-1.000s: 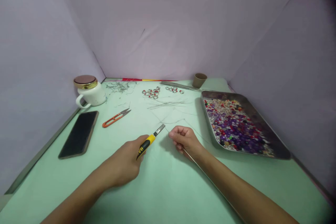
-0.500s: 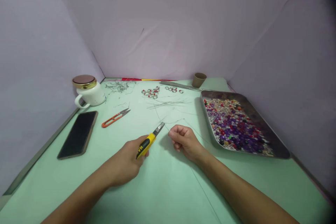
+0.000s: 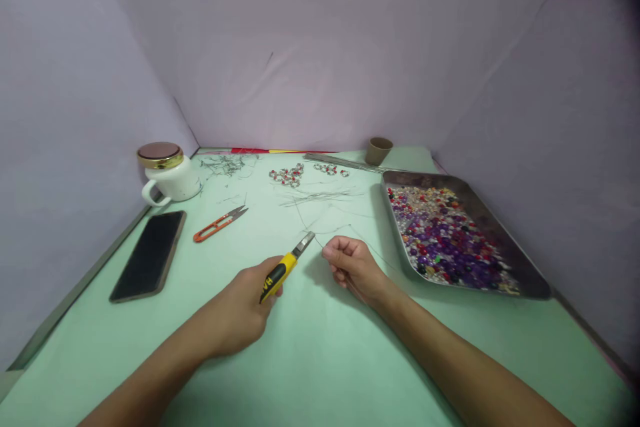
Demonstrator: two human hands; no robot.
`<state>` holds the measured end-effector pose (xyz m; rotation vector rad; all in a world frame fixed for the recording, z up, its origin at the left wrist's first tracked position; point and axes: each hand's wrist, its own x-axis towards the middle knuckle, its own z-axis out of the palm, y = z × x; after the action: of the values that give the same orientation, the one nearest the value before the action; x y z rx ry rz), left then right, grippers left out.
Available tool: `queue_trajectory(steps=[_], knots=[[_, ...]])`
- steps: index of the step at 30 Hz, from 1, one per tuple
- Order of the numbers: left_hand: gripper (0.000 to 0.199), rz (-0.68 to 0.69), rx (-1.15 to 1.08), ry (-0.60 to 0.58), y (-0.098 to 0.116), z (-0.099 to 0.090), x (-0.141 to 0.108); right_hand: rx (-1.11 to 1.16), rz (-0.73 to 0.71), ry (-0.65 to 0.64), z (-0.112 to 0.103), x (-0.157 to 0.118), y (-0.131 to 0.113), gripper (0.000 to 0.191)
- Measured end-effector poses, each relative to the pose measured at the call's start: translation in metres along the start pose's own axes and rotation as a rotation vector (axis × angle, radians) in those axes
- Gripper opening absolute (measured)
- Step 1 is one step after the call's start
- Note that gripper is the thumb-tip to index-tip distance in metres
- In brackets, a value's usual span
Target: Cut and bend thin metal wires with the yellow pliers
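My left hand (image 3: 243, 310) is wrapped round the yellow and black handles of a pair of pliers (image 3: 281, 275). The metal jaws point up and to the right, at a thin wire (image 3: 319, 241). Just right of the jaws, my right hand (image 3: 354, 268) pinches that wire between thumb and forefinger. Beyond both hands lie several loose wires (image 3: 320, 197) and finished-looking rings of red and clear beads (image 3: 287, 177). Orange thread snips (image 3: 220, 224) rest left of the pliers.
A metal tray (image 3: 400, 240) of mixed beads stands at the right. On the left are a black phone (image 3: 149, 257) and a lidded white mug (image 3: 175, 179). At the back are a tangle of wire scraps (image 3: 227, 165), a wire bundle (image 3: 340, 161) and a brown cup (image 3: 379, 152).
The long wire that trailed below my right forearm no longer shows there. Both hands and the pliers have hardly moved.
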<state>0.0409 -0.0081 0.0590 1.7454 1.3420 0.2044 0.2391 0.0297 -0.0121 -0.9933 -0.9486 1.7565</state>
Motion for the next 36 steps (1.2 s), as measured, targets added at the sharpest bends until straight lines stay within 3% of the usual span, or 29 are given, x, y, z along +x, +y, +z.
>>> queue_trajectory(steps=[4,6,8,11,15,18,28,36], knots=[[0.061,-0.126,0.563,0.173,0.001,0.013,0.006,-0.037,0.029,0.038,0.002,0.0,-0.002,0.026],[0.067,-0.15,0.751,0.214,0.0,0.02,0.01,-0.04,0.031,0.052,0.003,0.0,-0.002,0.026],[0.069,-0.153,0.8,0.237,-0.001,0.022,0.012,-0.038,0.029,0.054,0.004,0.001,-0.002,0.026],[0.061,-0.123,0.581,0.179,-0.003,0.017,0.01,-0.043,0.031,0.035,0.003,0.001,-0.002,0.025],[0.025,0.009,0.093,0.037,-0.002,0.0,0.004,-0.052,-0.003,-0.025,0.0,0.001,0.002,0.023],[0.01,-0.016,-0.101,-0.089,0.0,-0.009,0.0,-0.024,-0.033,-0.043,-0.001,0.001,0.004,0.021],[0.011,-0.007,-0.124,-0.113,-0.003,-0.008,0.004,0.006,-0.011,-0.009,0.003,-0.001,-0.003,0.024],[0.016,-0.033,-0.29,-0.197,-0.008,-0.003,0.008,-0.029,-0.021,0.099,0.003,0.0,0.001,0.021]])
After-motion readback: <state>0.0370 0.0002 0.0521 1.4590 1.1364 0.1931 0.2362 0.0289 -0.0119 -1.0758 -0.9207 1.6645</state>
